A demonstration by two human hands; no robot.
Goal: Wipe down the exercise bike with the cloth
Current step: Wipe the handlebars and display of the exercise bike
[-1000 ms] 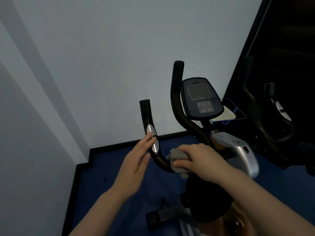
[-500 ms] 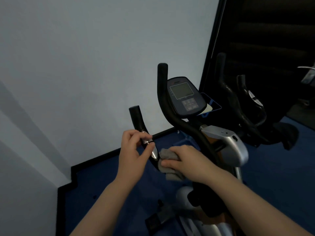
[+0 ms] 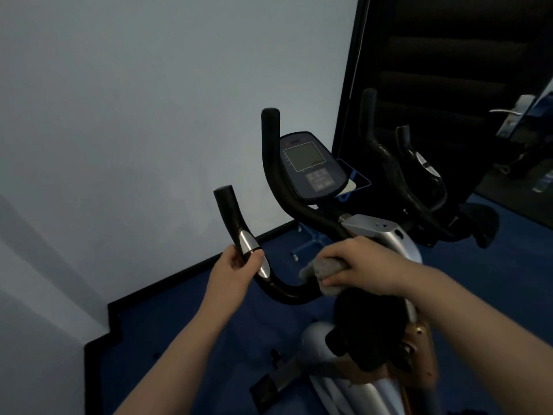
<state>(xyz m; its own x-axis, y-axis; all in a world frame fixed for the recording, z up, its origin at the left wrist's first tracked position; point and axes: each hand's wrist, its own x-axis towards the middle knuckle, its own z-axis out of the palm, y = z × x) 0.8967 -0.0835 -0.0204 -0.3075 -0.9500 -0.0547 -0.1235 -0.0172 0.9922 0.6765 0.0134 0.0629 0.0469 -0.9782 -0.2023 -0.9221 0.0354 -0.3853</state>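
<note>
- The wall [image 3: 143,109] fills your view from 9 to 12 o'clock; it is pale and plain, edged with a black baseboard [image 3: 191,274] where it meets the blue floor [image 3: 185,330].
- A dark mirror panel [image 3: 449,85] takes up the 1 to 2 o'clock area and reflects the handlebars.
- The exercise bike [image 3: 380,235] stands at centre and runs down to 5 o'clock, with a silver frame and black handlebars.
- Its console [image 3: 311,166] sits just past centre at 12 o'clock, screen dark, tilted toward you.
- The left handlebar [image 3: 230,211] rises at 11 o'clock from your hands, with a silver sensor plate on it.
- Your left hand [image 3: 233,274] is wrapped round that handlebar at the sensor plate, fingers curled on it.
- Your right hand [image 3: 362,265], at 3 o'clock from the left, clamps the cloth against the bar's lower bend.
- The cloth [image 3: 320,269] is grey, bunched, partly under your fingers, touching the bar.
</note>
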